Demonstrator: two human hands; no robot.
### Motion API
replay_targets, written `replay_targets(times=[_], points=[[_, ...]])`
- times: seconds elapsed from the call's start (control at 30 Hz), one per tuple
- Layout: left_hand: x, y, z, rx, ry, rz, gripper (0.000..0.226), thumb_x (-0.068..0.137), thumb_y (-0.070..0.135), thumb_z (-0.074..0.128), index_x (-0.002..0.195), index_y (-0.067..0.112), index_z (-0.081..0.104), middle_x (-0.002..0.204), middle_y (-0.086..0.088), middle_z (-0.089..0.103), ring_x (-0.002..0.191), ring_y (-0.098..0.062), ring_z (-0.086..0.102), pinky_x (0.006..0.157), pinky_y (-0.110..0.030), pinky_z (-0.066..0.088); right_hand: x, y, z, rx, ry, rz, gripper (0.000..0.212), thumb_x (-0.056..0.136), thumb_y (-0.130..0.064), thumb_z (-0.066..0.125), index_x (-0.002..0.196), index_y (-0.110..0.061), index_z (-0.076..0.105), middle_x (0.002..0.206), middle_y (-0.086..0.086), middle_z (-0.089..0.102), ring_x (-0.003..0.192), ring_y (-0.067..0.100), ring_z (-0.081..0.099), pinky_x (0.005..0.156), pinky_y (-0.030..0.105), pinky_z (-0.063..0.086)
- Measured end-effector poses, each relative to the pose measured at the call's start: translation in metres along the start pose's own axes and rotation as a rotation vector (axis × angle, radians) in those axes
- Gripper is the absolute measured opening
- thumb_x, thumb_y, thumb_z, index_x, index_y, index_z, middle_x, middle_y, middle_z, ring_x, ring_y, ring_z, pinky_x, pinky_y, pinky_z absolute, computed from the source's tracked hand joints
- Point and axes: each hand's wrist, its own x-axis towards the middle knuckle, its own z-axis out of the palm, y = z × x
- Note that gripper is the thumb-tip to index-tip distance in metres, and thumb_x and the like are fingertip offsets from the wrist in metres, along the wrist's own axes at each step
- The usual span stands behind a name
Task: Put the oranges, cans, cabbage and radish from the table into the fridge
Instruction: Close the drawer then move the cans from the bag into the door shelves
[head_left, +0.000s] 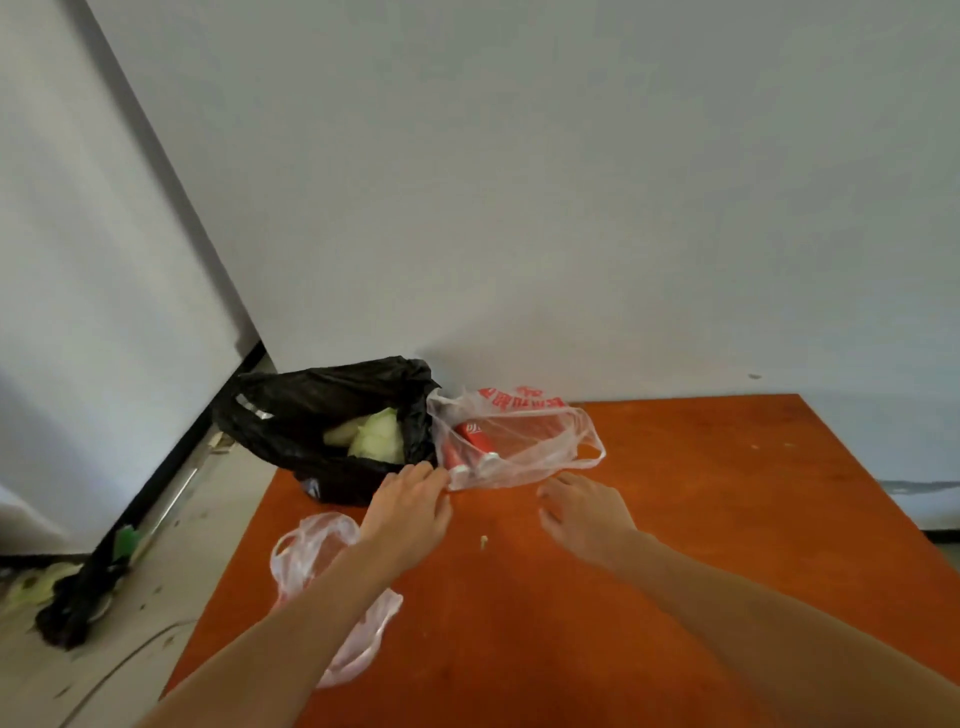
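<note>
The orange desk (675, 519) carries everything left to move. A tall white panel (104, 260) stands at the left; it may be the fridge, though nothing confirms that.

The black bag (311, 405) sits at the desk's far left corner and seems to bulge past the edge. Its mouth is open on the cabbage (379, 439) and a pale piece (340, 432) beside it that is probably the radish. Pulled by one side, this bag could slump off the corner and spill onto the floor.

Touching it on the right is a thin clear bag (530, 441) with red print. It holds the red cans (475, 439), which lie on their sides. If the bag is lifted by the film rather than by both handles, the cans could roll out of its mouth, or the plastic could tear under their weight.

An empty plastic bag (311, 551) lies under the left forearm and could be dragged off the desk by it. No oranges are in view.

The left hand (410, 506) reaches to where the two bags meet. Its fingers are fairly straight and hold nothing, and the tips are at the bags' edges. The right hand (582, 512) hovers just short of the clear bag, fingers spread and empty.
</note>
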Motion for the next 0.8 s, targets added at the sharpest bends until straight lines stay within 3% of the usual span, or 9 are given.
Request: replay_targets(times=[0.17,0.37,0.5,0.7,0.8], points=[[0.080,-0.031,0.007,-0.023,0.009,0.099,0.021,0.093,0.020,0.048,0.106,0.011,0.063,0.105,-0.005,0.060,0.098,-0.023,0.055,0.086,-0.037,0.046,0.051,0.002,0.017,0.022,-0.015,0.091,0.030,0.094,-0.036,0.048,0.119,-0.023,0.057,0.114,-0.005,0.061,0.097,0.015,0.061,0.074,0.028,0.049],[0.172,-0.040,0.043,0.074,-0.130,0.314,0.031,0.090,0.014,0.049,0.119,0.007,0.057,0.126,-0.009,0.051,0.122,-0.027,0.044,0.107,-0.042,0.035,0.123,0.023,0.041,0.096,0.000,0.138,0.021,0.093,-0.030,0.054,0.109,-0.018,0.061,0.110,-0.003,0.062,0.095,0.017,0.061,0.068,0.024,0.042],[0.219,-0.046,0.073,0.172,-0.314,0.366,0.042,0.090,0.015,0.049,0.133,0.011,0.050,0.143,-0.006,0.041,0.134,-0.022,0.031,0.114,-0.035,0.021,0.178,0.038,0.084,0.216,-0.056,0.184,0.020,0.092,-0.034,0.056,0.101,-0.018,0.063,0.104,-0.002,0.064,0.092,0.017,0.062,0.074,0.026,0.046],[0.258,-0.087,0.123,0.276,-0.479,0.331,0.050,0.086,0.013,0.047,0.137,0.016,0.047,0.142,-0.002,0.042,0.133,-0.021,0.032,0.113,-0.036,0.025,0.244,0.040,0.149,0.396,-0.159,0.301,0.042,0.091,-0.039,0.058,0.128,-0.021,0.053,0.123,0.002,0.059,0.111,0.024,0.059,0.093,0.038,0.049],[0.258,-0.100,0.137,0.248,-0.536,0.292,0.057,0.086,0.014,0.049,0.143,0.017,0.038,0.143,-0.003,0.041,0.133,-0.022,0.032,0.112,-0.036,0.024,0.255,0.030,0.172,0.403,-0.252,0.391,0.060,0.078,-0.059,0.065,0.121,-0.020,0.052,0.110,0.002,0.062,0.101,0.024,0.062,0.085,0.038,0.052]])
